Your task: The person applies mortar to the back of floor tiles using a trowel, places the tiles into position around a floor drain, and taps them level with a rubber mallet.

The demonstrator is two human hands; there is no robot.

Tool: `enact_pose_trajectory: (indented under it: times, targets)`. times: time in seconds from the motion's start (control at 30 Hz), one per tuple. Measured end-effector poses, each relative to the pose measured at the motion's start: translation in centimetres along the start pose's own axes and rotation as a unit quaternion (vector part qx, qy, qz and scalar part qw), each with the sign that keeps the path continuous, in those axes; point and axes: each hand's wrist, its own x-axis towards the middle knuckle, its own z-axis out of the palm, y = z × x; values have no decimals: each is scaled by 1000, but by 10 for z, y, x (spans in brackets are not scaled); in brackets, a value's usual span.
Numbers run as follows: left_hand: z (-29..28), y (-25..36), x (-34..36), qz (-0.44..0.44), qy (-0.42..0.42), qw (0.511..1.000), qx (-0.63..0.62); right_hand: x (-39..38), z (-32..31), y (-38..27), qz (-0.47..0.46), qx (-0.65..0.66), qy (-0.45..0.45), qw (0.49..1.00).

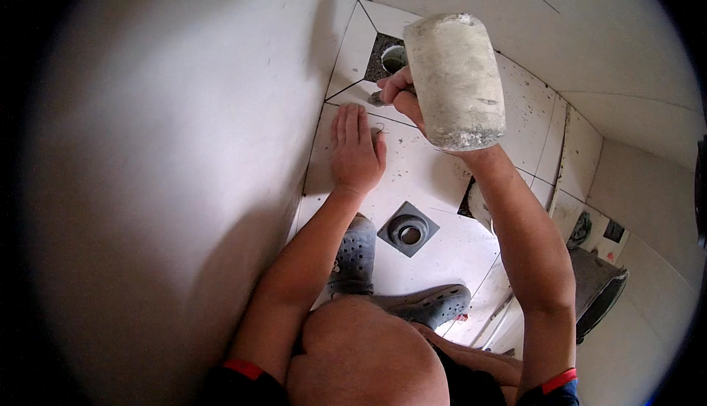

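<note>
My right hand (406, 102) is wrapped round the handle of a mallet, raised above the floor. The mallet's thick, whitish, worn head (456, 82) hides part of the hand and some of the floor behind it. My left hand (357, 148) lies flat on a white floor tile (416, 159) close to the left wall, with its fingers stretched toward a dark joint. Dark crumbs of grit are scattered over this tile. Beyond my fingers, a pipe end (393, 58) stands in a dark cut-out at the far corner.
A square grey floor drain (388, 229) lies on the tiles between my arms. Beside my right forearm is a round white pipe opening (480, 205). A dark bucket (593, 277) lies tipped at the right. My clogs (359, 247) rest close to the drain. Pale walls (184, 111) enclose the corner.
</note>
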Motion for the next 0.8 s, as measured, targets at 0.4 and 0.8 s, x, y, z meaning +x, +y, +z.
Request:
enact_pose_trajectory:
  times: [0.4, 0.8]
  targets:
    - [-1, 4, -1, -26, -11, 999, 39, -10, -7, -14, -25, -46, -4, 999]
    - [3, 5, 1, -39, -29, 998, 30, -15, -11, -5, -68, -100, 36, 992]
